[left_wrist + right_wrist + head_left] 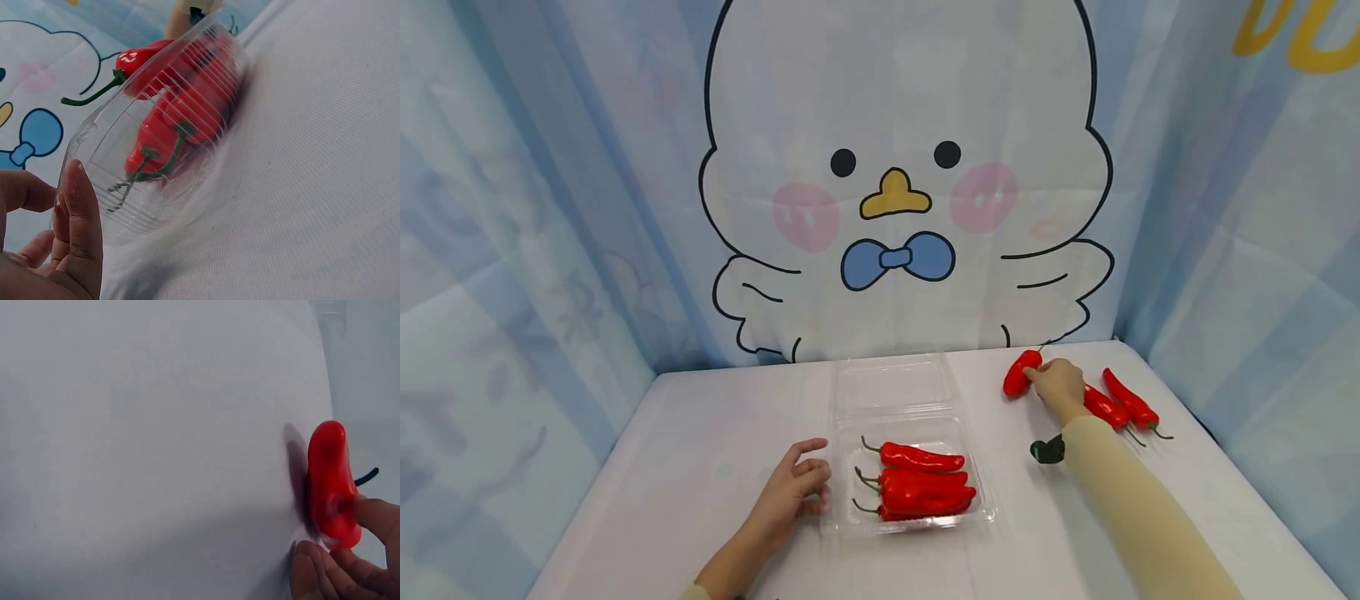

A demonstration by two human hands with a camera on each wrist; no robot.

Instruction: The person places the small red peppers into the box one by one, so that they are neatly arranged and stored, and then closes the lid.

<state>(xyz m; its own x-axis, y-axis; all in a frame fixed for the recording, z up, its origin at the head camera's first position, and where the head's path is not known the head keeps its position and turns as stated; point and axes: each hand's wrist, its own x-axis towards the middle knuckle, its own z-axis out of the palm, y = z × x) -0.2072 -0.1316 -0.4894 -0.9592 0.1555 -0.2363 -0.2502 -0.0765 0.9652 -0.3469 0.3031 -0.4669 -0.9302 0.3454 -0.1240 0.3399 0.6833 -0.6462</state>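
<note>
My right hand (1058, 387) pinches a red chili pepper (1020, 373) at the far right of the table. In the right wrist view, the thumb presses this glossy pepper (331, 484), and the other fingers lie close to the white surface. My left hand (796, 483) rests by the left edge of a clear hinged plastic box (842, 522), its fingers loosely bent. In the left wrist view, its fingertips (76, 181) meet the box rim. Several red peppers (925, 492) with green stems lie inside the box, stems pointing left.
Two more red peppers (1131, 402) lie right of my right hand, one partly hidden by it. The box's clear lid (891, 385) lies folded back toward the far edge. A curtain (895, 317) with a cartoon bird hangs behind the white table (722, 442).
</note>
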